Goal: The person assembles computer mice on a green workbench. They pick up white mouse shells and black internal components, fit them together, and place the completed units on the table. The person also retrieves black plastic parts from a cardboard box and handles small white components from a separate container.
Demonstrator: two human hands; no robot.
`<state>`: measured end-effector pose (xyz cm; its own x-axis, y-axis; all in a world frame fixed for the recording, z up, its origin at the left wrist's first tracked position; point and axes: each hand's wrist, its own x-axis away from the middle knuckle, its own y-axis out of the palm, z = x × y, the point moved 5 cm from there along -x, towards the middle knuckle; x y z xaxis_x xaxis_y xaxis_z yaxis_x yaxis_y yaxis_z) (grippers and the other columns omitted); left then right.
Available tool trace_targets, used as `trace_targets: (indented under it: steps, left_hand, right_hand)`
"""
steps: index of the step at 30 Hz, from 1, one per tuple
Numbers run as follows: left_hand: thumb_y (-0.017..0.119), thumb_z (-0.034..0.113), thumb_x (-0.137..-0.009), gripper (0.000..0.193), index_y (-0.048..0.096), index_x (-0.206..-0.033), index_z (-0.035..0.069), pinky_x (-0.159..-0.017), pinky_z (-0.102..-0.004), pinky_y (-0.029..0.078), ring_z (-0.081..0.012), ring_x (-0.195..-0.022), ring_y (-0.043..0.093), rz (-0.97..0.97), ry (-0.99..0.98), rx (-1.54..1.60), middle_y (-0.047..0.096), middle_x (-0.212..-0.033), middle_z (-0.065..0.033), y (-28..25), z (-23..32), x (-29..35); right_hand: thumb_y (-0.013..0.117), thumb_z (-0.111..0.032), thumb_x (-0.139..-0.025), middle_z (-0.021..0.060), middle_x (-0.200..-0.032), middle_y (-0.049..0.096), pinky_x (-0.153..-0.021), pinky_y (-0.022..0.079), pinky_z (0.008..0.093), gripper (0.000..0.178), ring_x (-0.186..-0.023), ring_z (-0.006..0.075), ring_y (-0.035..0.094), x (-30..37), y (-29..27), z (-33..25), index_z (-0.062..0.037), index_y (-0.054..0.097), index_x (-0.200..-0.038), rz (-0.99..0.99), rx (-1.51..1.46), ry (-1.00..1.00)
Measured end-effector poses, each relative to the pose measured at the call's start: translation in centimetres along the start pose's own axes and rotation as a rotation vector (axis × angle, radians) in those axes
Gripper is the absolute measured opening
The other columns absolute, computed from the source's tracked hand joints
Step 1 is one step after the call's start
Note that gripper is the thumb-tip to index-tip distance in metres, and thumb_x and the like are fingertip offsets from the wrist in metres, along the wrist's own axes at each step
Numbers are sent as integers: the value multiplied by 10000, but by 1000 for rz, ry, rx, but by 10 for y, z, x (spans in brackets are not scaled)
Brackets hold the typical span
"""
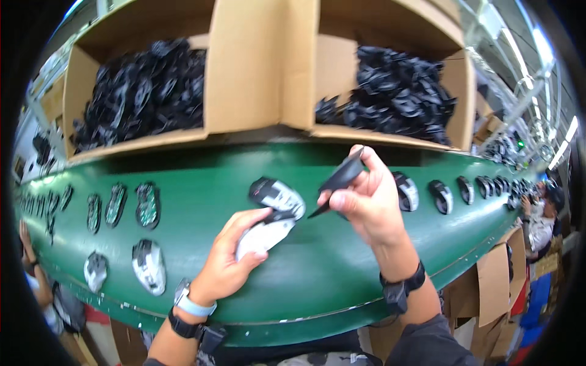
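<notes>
My left hand (235, 253) is closed around the side of a white-and-black computer mouse body (267, 238), low over the green work surface (317, 274). Just beyond it, touching or nearly so, lies another mouse body (278, 196) with a black front and a pale shell. Raised to the right, my right hand (375, 204) pinches a thin, curved black plastic piece (343, 174) between thumb and fingers. A dark pointed tip (318, 210) sticks out below the thumb; I cannot tell whether it belongs to the same piece.
Two cardboard boxes (256, 73) of black plastic parts (397, 91) stand along the far edge. Mouse bodies (441, 196) line the right; bodies with green circuit boards (146, 206) and pale-shelled ones (148, 267) lie left. Other people sit at both ends, one a seated person (540, 222) at right.
</notes>
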<state>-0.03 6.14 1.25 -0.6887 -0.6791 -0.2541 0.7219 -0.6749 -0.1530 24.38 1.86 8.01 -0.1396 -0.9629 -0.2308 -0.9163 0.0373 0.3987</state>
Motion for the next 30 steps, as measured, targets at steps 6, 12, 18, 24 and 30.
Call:
trace_targets:
  steps: [6,12,18,24,30]
  left_hand:
    - [940,319,-750,758,646,-1418,113,-1066,-417,482,-316,-1218,590,47,77,-122,576,-1301,-158,-8,5,11]
    - [954,97,-646,816,638,-1399,111,-979,-412,541,-344,-1149,623,212,84,-199,567,-1243,-182,-6,9,10]
    - [901,50,-653,830,603,-1426,110,-939,-425,553,-367,-1119,603,267,92,-328,540,-1277,-224,-9,21,15]
    - [916,110,-700,822,590,-1454,129,-982,-456,525,-370,-1140,574,207,206,-343,513,-1323,-238,-9,28,15]
    - [964,235,-690,818,626,-1430,149,-1046,-462,475,-382,-1230,554,49,261,-309,452,-1391,-240,-5,28,18]
  right_hand:
    - [818,160,-800,187,-1217,625,-966,649,412,762,-1097,282,723,27,64,40,-24,427,-1428,-95,21,117]
    - [833,145,-789,151,-1266,512,-920,674,355,746,-1115,280,711,45,72,59,29,456,-1423,-84,243,61]
    - [857,132,-769,158,-1263,510,-856,680,296,752,-1076,265,726,44,80,60,76,489,-1423,-19,419,45]
    - [1011,-113,-656,122,-1255,515,-713,599,261,883,-1004,188,688,41,72,49,9,563,-1407,-117,903,-119]
    - [1000,-104,-654,151,-1558,387,-1182,398,424,1158,-1463,268,405,29,65,66,-60,312,-1585,-264,377,101]
